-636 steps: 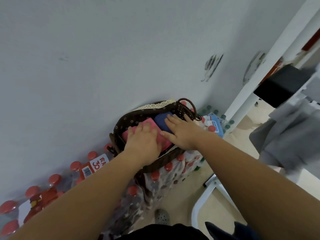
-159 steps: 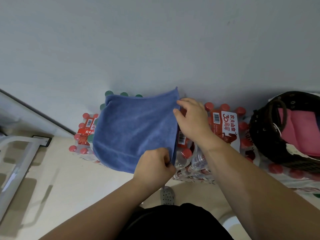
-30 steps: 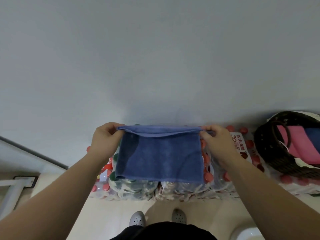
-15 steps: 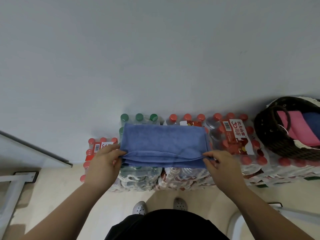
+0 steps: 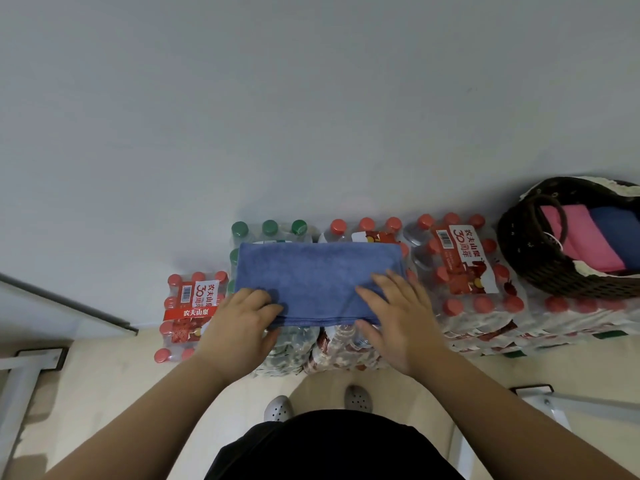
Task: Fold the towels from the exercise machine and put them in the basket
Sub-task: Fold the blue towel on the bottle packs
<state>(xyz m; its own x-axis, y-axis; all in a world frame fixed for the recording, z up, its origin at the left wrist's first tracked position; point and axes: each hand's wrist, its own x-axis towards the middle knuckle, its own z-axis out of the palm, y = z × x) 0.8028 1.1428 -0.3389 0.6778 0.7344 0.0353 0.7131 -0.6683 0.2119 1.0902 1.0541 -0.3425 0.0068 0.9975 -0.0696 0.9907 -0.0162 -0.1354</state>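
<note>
Towel, blue [image 5: 311, 278], lay folded into a long strip on top of the shrink-wrapped bottle packs [image 5: 464, 271] stacked against the wall [image 5: 311, 98]. Its near long edge sat about flush with the packs' near edge, and its far edge stopped short of the back row of caps.

Basket [image 5: 512, 258] sat on the packs' right end, well apart from the strip. It held a pink towel [image 5: 581, 237] and a dark blue towel [image 5: 620, 233] side by side.

Right hand [image 5: 398, 317] lay flat with fingers spread, pressing the strip's near-right part. Left hand [image 5: 239, 327] sat on the near-left corner with fingers bent. Couldn't tell if it pinched the hem or just pressed.

Handling guess: light, soft, limp cloth with no stiffness. Layers would slide and sag if lifted by one corner. Best hold is both short ends, or a palm under it after one more fold. The caps underneath are lumpy, so creases won't press sharp.

Clearance: open air above the packs between strip and basket, wall close behind. Basket handle [image 5: 550, 220] drooped inside the left rim and could snag the towel going in.
</note>
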